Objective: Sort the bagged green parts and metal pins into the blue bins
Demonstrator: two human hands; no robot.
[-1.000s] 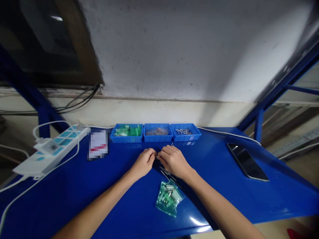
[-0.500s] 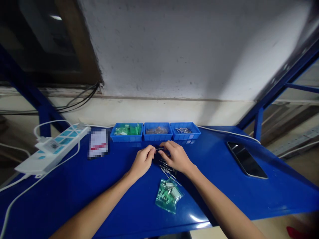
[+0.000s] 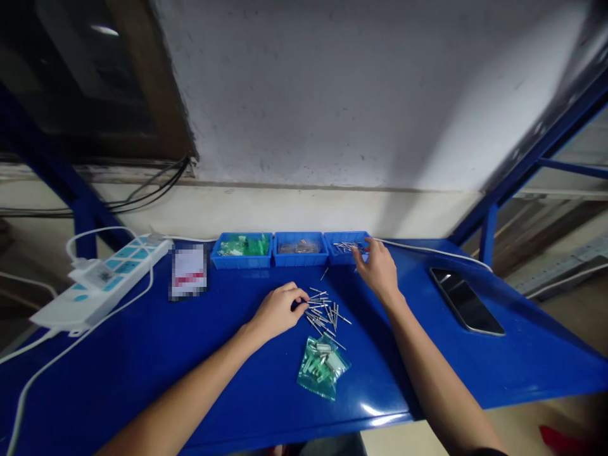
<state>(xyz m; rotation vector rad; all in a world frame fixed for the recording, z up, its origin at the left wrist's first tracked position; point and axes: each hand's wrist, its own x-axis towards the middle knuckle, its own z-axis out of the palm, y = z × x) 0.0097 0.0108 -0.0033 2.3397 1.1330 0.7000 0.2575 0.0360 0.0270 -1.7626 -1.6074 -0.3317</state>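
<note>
My left hand (image 3: 280, 310) rests at the left edge of a loose pile of metal blind rivets (image 3: 327, 311) on the blue table. Its thumb and index finger are pinched at the end of one thin rivet. At the right-hand blue bin (image 3: 335, 256), which holds more rivets, my right hand (image 3: 377, 266) reaches over the front right corner. Its thumb and fingers are apart, with nothing visible held between them. A small green-tinted clear bag (image 3: 323, 368) with white and metal pieces inside lies just in front of the pile. One single rivet (image 3: 324, 273) lies behind the pile.
The middle bin (image 3: 300, 259) holds clear packets, and the left bin (image 3: 242, 261) holds green bags. A power strip (image 3: 95, 285) with white cables stands at the left, near a blurred card (image 3: 189, 271). A phone (image 3: 465, 301) lies at the right.
My hands were together over the pile with a thin dark piece between them. They have parted: my right hand moved back and right to the bin, my left slightly down and right, uncovering the rivets.
</note>
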